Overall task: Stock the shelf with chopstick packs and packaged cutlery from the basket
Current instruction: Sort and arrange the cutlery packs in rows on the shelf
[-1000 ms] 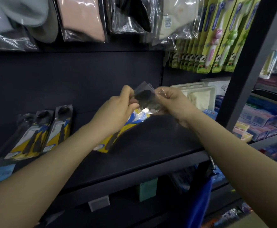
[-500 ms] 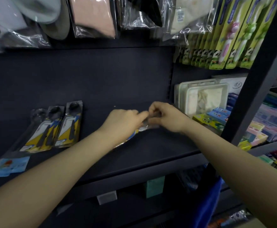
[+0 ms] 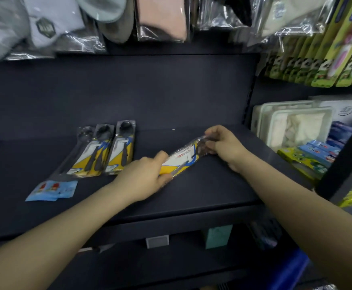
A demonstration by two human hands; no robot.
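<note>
Both hands on one cutlery pack (image 3: pixel 184 159) now, low over the dark shelf (image 3: pixel 202 189): my left hand (image 3: pixel 143 176) grips its near yellow end, my right hand (image 3: pixel 223 144) pinches the far clear end. Three more packs (image 3: pixel 108 151) lie in a row to the left

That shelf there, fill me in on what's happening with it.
A person is stocking the dark shelf with packaged cutlery. Both hands hold one yellow pack low over the shelf: the left hand grips its near end, the right hand pinches its far, clear end. Three similar packs already lie side by side to the left, with a small blue packet in front of them. The basket is not in view.
</note>
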